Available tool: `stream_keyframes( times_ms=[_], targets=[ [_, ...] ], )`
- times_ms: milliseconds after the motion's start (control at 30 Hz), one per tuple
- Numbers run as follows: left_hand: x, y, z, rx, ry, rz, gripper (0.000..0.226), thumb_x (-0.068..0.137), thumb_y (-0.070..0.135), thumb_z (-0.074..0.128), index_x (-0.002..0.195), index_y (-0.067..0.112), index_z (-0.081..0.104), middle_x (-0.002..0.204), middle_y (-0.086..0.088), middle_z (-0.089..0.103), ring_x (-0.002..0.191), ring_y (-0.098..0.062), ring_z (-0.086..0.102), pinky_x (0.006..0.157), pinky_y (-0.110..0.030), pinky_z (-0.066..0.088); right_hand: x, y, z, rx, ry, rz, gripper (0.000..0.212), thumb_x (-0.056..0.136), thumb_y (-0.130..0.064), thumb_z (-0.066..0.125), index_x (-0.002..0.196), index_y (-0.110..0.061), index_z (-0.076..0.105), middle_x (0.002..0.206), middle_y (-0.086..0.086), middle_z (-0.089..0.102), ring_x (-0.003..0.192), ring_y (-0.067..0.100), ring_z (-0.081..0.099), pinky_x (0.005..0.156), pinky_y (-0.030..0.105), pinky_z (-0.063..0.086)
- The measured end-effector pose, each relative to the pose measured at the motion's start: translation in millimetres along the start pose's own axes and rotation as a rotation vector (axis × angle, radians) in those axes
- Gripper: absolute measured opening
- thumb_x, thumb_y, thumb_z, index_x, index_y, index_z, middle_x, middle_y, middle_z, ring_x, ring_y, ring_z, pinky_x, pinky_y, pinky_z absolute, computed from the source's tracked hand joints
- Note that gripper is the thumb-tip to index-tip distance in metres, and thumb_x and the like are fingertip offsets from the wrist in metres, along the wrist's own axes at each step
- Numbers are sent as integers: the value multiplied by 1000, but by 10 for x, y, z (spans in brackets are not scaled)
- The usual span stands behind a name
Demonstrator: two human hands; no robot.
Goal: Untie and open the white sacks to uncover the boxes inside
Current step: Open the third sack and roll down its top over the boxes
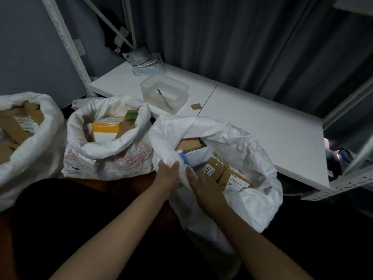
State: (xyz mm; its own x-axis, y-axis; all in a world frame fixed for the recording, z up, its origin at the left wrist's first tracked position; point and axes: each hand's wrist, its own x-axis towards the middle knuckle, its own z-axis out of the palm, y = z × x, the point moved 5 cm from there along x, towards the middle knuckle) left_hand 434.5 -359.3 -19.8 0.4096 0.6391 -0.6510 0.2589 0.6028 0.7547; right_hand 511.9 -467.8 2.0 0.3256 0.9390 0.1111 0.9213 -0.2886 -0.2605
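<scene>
Both forearms reach forward and slightly rightward from the bottom of the view, bare, converging at the near rim of the right sack [252,158]. The left hand [168,176] comes in palm down with its wrist straight; the right hand [198,183] lies just beside it, angled inward. That sack is white, crinkled and already open, its mouth spread wide and slumped, standing on the floor against the edge of the low white counter [262,122]. Inside it show brown boxes [220,172] with printed labels, and a blue and white packet behind them. Two more white sacks stand to the left, both rolled open over cardboard: the middle sack [105,158] with red printing, and the far left sack [36,150]. The left hand's fingers are curled over a bunched fold of the sack's rim, gripping it; the right hand's fingers are bent onto the same fold from the other side, pinching the cloth between the two hands. On the counter sits a clear plastic tub [164,93].
</scene>
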Motion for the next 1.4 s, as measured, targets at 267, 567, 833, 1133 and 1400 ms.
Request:
stream_keyframes(
  times_ms=[267, 567, 833, 1133, 1400],
  targets=[
    [84, -104, 51, -393, -38, -52, 44, 96, -1, 45, 138, 13, 39, 119, -13, 54, 86, -24, 60, 58, -35, 52, -433, 358, -23, 536, 197, 382, 43, 87, -37, 65, 126, -20, 59, 118, -4, 63, 110, 17, 59, 91, 27, 44],
    [-41, -345, 78, 279, 100, -17, 73, 75, 44, 69, 132, 7, 42, 127, -14, 53, 104, -28, 58, 86, -39, 53, -322, 59, 292, -66, 82, -79, 51, 65, -27, 83, 114, -21, 67, 77, 1, 60, 61, 14, 57, 50, 24, 43],
    [22, -284, 96, -144, 112, -31, 57, 83, -14, 57, 130, 16, 47, 117, -13, 48, 86, -26, 56, 57, -31, 51, -684, 523, 62, 217, -106, 47, 62, 81, -60, 39, 133, -28, 50, 119, -3, 60, 111, 18, 53, 94, 34, 30],
    [-227, -49, 47, 1000, 340, 688, 59, 86, 16, 62, 139, 12, 36, 143, -19, 28, 130, -38, 30, 110, -47, 25, -662, 737, 146, 206, -31, 145, 44, 75, -55, 51, 108, -28, 62, 112, -6, 58, 109, 17, 52, 86, 24, 21],
    [-555, -600, 1078, 1691, -458, 1072, 47, 89, 45, 32, 113, 19, 64, 123, -3, 62, 115, -23, 56, 111, -54, 16, -1442, 1316, -114, 505, 148, 1176, 67, 90, -17, 53, 150, -16, 23, 157, 15, 8, 142, 37, 11, 115, 41, 16]
  ],
)
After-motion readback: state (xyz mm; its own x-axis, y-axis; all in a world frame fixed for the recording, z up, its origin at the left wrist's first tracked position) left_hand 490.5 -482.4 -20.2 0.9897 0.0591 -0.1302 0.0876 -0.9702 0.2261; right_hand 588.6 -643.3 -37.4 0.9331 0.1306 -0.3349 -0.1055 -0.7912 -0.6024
